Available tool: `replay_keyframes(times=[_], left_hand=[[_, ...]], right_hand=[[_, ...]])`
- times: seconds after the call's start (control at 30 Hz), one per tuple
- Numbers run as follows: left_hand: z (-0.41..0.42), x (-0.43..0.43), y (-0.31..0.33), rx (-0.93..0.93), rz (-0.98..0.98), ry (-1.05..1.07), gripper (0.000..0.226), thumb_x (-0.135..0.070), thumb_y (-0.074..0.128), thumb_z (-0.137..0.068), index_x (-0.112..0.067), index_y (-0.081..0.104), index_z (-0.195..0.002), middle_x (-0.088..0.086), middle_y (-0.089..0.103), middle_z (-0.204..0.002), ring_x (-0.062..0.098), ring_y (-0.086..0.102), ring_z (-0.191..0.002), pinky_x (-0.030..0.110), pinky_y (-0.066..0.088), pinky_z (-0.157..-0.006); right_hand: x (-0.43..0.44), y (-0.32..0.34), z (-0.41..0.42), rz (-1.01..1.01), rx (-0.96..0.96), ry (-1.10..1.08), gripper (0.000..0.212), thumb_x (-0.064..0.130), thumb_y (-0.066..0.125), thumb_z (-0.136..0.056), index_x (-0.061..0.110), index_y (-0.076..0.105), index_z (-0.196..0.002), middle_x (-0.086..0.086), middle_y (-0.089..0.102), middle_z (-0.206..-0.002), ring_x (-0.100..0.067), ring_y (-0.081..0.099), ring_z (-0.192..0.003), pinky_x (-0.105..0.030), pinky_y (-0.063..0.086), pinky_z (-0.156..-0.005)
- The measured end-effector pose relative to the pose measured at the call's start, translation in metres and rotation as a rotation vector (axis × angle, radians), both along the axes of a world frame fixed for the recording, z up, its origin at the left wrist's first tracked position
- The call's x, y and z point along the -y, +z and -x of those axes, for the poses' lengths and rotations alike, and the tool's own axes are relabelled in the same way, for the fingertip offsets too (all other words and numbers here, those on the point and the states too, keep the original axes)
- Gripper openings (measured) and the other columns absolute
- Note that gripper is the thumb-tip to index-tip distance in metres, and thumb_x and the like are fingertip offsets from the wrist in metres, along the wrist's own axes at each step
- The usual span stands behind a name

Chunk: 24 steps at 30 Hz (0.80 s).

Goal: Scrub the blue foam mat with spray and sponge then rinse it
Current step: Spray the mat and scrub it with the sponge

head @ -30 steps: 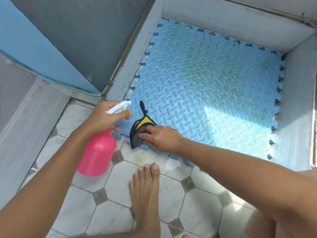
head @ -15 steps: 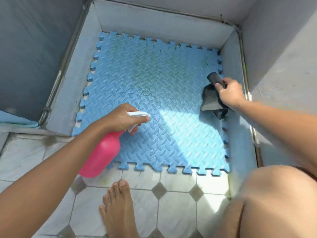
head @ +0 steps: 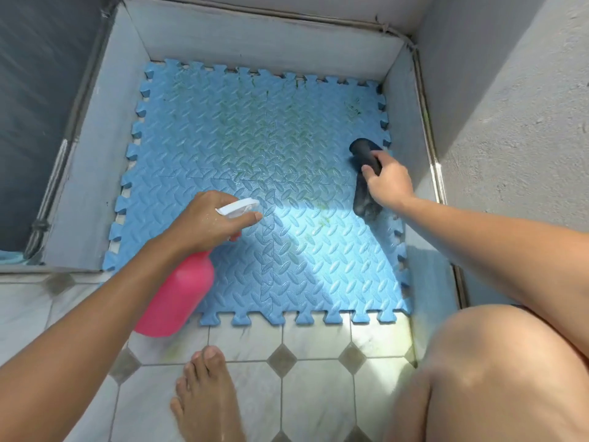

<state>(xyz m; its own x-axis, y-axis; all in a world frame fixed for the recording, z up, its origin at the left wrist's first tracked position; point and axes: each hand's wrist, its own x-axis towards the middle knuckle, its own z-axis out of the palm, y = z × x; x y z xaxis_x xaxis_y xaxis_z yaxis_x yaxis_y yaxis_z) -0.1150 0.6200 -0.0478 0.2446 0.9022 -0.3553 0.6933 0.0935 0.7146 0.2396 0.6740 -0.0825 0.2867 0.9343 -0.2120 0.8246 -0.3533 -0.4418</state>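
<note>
the blue foam mat [head: 264, 193] lies flat in a shallow grey-walled recess [head: 95, 173], its near edge of interlocking tabs meeting the tiled floor [head: 318, 378]. greenish grime streaks its middle and far half, so the scrubbing looks far from finished and rinsing has not begun.

the left hand [head: 207, 223] is wrapped around the neck of the pink spray bottle [head: 178, 298], a finger curled at the white trigger head [head: 237, 208], nozzle aimed forward over the mat's centre, probably to wet the dirty patch ahead. the bottle's body hangs tilted back toward the person, above the mat's near-left corner.

the right hand [head: 387, 183] is closed on the dark sponge [head: 366, 154], held at the mat's right edge close to the wall; i cannot tell whether it presses on the foam. keeping it aside likely leaves the centre open for spray.

a bare foot [head: 207, 397] rests on the tiles, a knee [head: 497, 362] bent at right.
</note>
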Motion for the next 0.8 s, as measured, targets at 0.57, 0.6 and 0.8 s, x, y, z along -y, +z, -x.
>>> replay_keyframes(times=[0.57,0.6,0.8], left_hand=[[0.002,0.014,0.002,0.112,0.049,-0.174,0.048,-0.061,0.071,-0.080,-0.013,0.073,-0.071,0.002,0.072,-0.068,0.003,0.056,-0.054,0.022,0.043,-0.060],[-0.001,0.015,0.002,0.120,0.078,-0.212,0.049,-0.062,0.072,-0.080,-0.013,0.073,-0.073,0.004,0.073,-0.070,0.005,0.057,-0.058,0.025,0.044,-0.063],[-0.013,0.020,-0.003,0.170,0.266,-0.391,0.052,-0.057,0.077,-0.083,-0.015,0.060,-0.058,0.006,0.065,-0.053,0.018,0.059,-0.053,0.032,0.044,-0.062]], right_hand=[[0.028,-0.018,0.012,-0.006,0.296,0.806,0.044,0.019,0.055,-0.093,0.033,0.051,-0.135,-0.010,0.053,-0.131,-0.035,0.061,-0.109,-0.043,0.055,-0.082],[0.013,-0.017,-0.008,0.017,0.332,0.602,0.048,0.014,0.054,-0.092,0.032,0.051,-0.136,-0.013,0.052,-0.133,-0.038,0.060,-0.110,-0.044,0.053,-0.087],[-0.008,-0.021,-0.038,0.188,0.368,0.420,0.047,0.003,0.055,-0.084,0.017,0.056,-0.129,-0.017,0.050,-0.134,-0.041,0.057,-0.112,-0.041,0.050,-0.092]])
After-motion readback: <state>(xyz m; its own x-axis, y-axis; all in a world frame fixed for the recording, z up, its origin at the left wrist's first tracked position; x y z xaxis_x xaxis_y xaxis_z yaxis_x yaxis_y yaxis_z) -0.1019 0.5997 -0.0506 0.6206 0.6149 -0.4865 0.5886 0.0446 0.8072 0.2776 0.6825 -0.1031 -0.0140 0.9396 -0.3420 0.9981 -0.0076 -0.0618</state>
